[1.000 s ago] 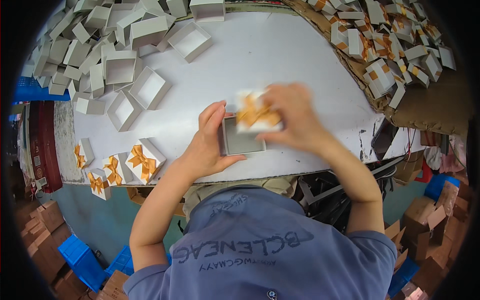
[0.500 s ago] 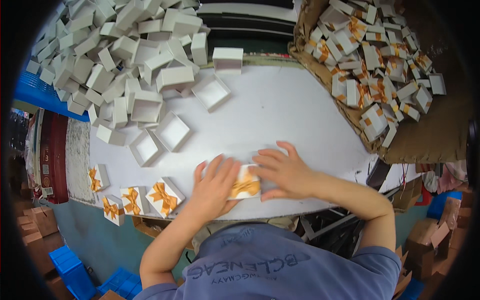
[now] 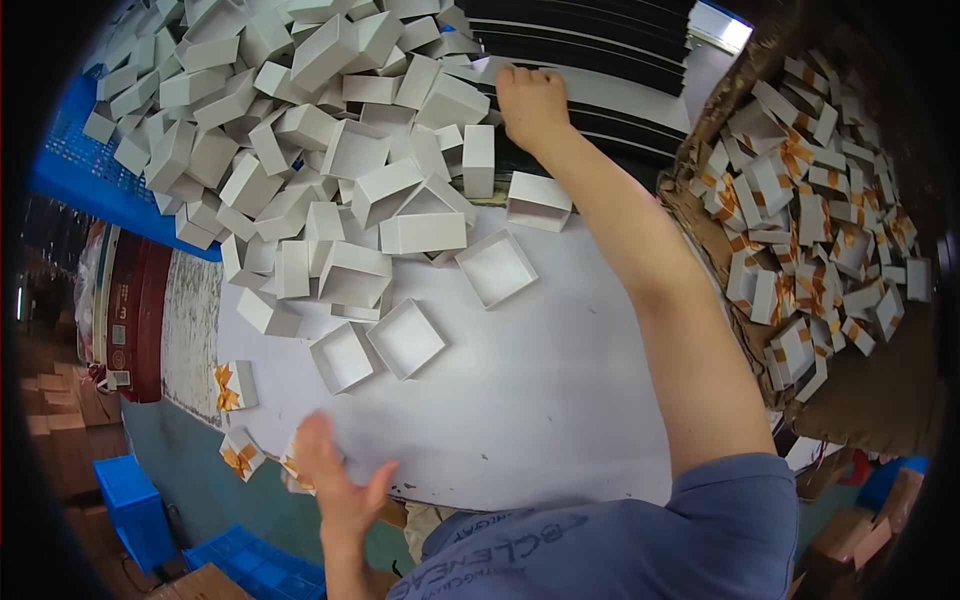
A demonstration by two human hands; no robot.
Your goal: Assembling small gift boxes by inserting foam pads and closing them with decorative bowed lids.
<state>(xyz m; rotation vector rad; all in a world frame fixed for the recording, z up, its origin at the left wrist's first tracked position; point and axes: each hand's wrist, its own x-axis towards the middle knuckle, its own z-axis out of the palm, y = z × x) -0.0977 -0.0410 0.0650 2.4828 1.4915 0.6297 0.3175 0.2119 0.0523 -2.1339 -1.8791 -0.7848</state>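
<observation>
From my remote seat I see the left hand (image 3: 342, 488) spread near bow-topped gift boxes (image 3: 236, 386) at the near-left edge of the counter (image 3: 560, 400) — a low sweep could knock one off — and the right hand (image 3: 532, 105) curled at the black stack (image 3: 580, 25), pinching what I cannot tell.

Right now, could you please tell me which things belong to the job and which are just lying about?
Likely the job:
- white open boxes
- boxes with bows near the left hand
- ribboned white pieces
- dark stack by the right hand

Apparently lying about, lower left:
- blue crates
- brown cartons
</observation>
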